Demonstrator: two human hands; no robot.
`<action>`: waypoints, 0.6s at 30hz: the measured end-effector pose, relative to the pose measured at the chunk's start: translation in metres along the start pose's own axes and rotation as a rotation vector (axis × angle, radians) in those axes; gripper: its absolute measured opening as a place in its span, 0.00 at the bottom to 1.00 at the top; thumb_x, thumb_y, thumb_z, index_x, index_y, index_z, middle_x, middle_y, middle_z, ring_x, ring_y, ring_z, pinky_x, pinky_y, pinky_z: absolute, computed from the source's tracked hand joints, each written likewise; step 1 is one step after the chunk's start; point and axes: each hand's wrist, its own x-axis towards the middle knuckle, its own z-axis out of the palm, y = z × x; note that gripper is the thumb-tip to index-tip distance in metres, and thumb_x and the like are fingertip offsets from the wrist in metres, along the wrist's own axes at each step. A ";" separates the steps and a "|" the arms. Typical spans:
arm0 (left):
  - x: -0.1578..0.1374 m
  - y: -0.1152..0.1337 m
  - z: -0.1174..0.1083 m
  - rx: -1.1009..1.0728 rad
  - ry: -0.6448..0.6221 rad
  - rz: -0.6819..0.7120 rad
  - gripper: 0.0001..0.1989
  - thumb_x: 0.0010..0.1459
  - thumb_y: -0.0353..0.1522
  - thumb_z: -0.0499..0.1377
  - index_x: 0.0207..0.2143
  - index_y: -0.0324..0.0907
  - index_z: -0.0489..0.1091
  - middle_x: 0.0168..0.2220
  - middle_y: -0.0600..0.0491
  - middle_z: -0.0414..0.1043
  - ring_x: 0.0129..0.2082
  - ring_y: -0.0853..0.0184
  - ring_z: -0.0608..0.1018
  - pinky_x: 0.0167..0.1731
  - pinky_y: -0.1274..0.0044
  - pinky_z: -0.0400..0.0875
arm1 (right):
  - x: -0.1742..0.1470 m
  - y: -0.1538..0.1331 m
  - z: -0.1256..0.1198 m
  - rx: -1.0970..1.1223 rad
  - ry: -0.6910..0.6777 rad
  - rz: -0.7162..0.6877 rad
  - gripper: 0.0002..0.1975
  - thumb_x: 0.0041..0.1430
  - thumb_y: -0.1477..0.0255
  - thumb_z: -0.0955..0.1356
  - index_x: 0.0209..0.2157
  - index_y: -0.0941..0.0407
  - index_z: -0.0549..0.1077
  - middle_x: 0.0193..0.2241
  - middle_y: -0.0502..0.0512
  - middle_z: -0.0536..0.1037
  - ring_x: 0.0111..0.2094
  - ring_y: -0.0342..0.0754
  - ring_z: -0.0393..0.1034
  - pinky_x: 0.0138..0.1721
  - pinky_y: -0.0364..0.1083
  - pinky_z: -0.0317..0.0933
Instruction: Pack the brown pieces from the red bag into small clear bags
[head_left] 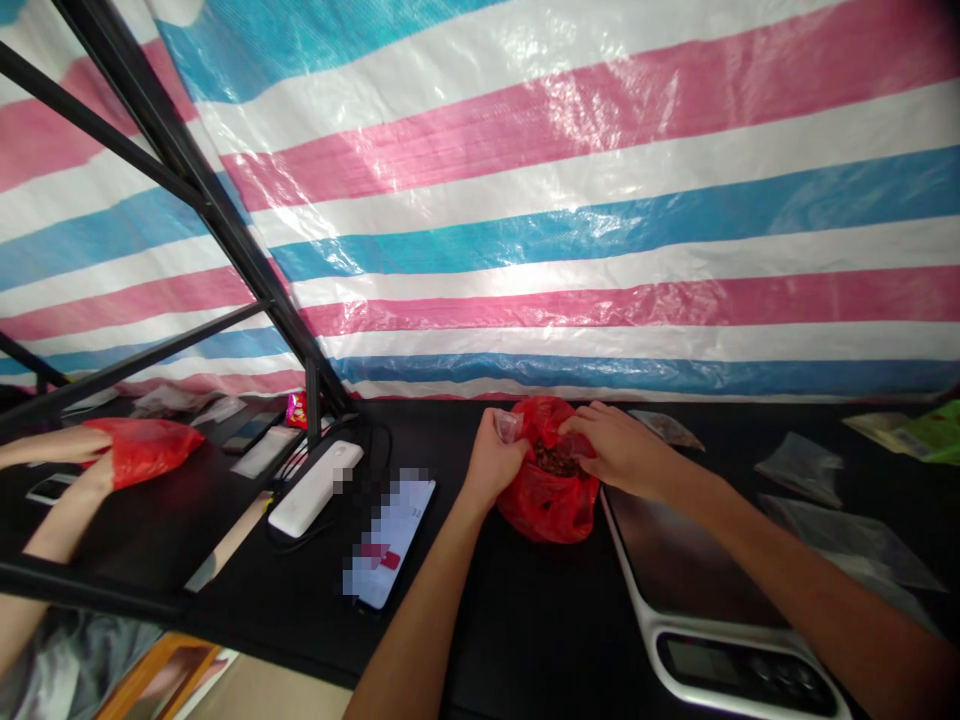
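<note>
A red plastic bag (pixel 551 505) stands on the black table, its mouth open toward me. Small brown pieces (pixel 555 458), too fine to name, show inside it. My left hand (pixel 495 465) is closed at the bag's left rim, with a bit of clear plastic (pixel 508 426) at its thumb and fingers. At the opposite rim, my right hand (pixel 611 445) has its fingers bent in over the opening, closed on the red plastic. Whether its fingertips also hold some brown pieces is hidden. Under my right forearm lies a digital scale (pixel 697 560).
Left of the bag lie a phone (pixel 394 545) and a white power strip (pixel 315 490). Clear plastic bags (pixel 802 467) lie on the right. Beyond a black metal frame (pixel 247 260), another person's hands hold a red bag (pixel 154 450). Striped sheeting (pixel 600 200) hangs behind the table.
</note>
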 end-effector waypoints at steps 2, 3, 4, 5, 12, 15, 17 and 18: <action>-0.001 0.001 0.000 -0.042 0.011 -0.017 0.20 0.47 0.19 0.65 0.42 0.41 0.67 0.34 0.57 0.73 0.33 0.68 0.77 0.38 0.77 0.70 | 0.002 0.001 -0.002 -0.055 -0.056 -0.045 0.16 0.58 0.81 0.69 0.46 0.55 0.80 0.49 0.62 0.80 0.52 0.61 0.72 0.57 0.57 0.62; -0.001 0.001 0.001 -0.055 -0.004 -0.030 0.21 0.47 0.19 0.65 0.43 0.41 0.68 0.34 0.57 0.74 0.33 0.68 0.77 0.38 0.77 0.70 | 0.002 0.001 -0.002 -0.072 -0.072 -0.055 0.16 0.59 0.82 0.68 0.46 0.55 0.81 0.49 0.63 0.80 0.52 0.60 0.72 0.57 0.57 0.62; -0.002 -0.001 0.002 -0.061 -0.033 -0.040 0.22 0.47 0.19 0.66 0.44 0.41 0.68 0.34 0.57 0.74 0.33 0.68 0.77 0.38 0.77 0.71 | 0.001 0.000 -0.002 -0.082 -0.085 -0.066 0.16 0.61 0.82 0.67 0.46 0.55 0.81 0.49 0.63 0.80 0.52 0.60 0.71 0.57 0.57 0.62; -0.003 -0.003 0.003 -0.069 -0.068 -0.047 0.22 0.48 0.20 0.66 0.45 0.41 0.68 0.35 0.56 0.74 0.34 0.67 0.77 0.39 0.77 0.71 | 0.000 -0.002 -0.002 -0.085 -0.095 -0.073 0.16 0.62 0.82 0.66 0.47 0.55 0.81 0.49 0.63 0.80 0.52 0.60 0.71 0.56 0.57 0.63; -0.003 -0.016 0.010 -0.060 -0.118 -0.011 0.22 0.47 0.17 0.63 0.45 0.40 0.71 0.36 0.56 0.76 0.35 0.67 0.77 0.41 0.76 0.70 | -0.004 -0.009 -0.002 -0.079 -0.082 -0.030 0.13 0.66 0.76 0.68 0.51 0.57 0.78 0.48 0.63 0.81 0.51 0.60 0.71 0.54 0.57 0.63; -0.002 -0.013 0.010 -0.103 -0.122 0.015 0.22 0.46 0.16 0.61 0.44 0.41 0.72 0.36 0.56 0.77 0.35 0.68 0.77 0.41 0.77 0.70 | -0.004 -0.011 -0.007 -0.106 -0.121 -0.021 0.11 0.66 0.75 0.69 0.49 0.55 0.79 0.46 0.62 0.82 0.51 0.60 0.72 0.54 0.56 0.62; -0.002 -0.010 0.010 -0.123 -0.114 0.027 0.21 0.46 0.17 0.60 0.43 0.41 0.73 0.36 0.56 0.78 0.35 0.68 0.78 0.40 0.77 0.71 | -0.004 -0.013 -0.012 -0.149 -0.149 -0.018 0.10 0.67 0.75 0.69 0.47 0.55 0.80 0.45 0.61 0.83 0.51 0.60 0.73 0.53 0.55 0.61; -0.002 -0.008 0.009 -0.121 -0.102 0.035 0.21 0.46 0.17 0.60 0.42 0.41 0.74 0.36 0.55 0.78 0.35 0.67 0.78 0.40 0.77 0.71 | -0.004 -0.014 -0.014 -0.179 -0.159 -0.015 0.09 0.66 0.76 0.68 0.45 0.55 0.80 0.44 0.62 0.84 0.51 0.60 0.73 0.52 0.55 0.61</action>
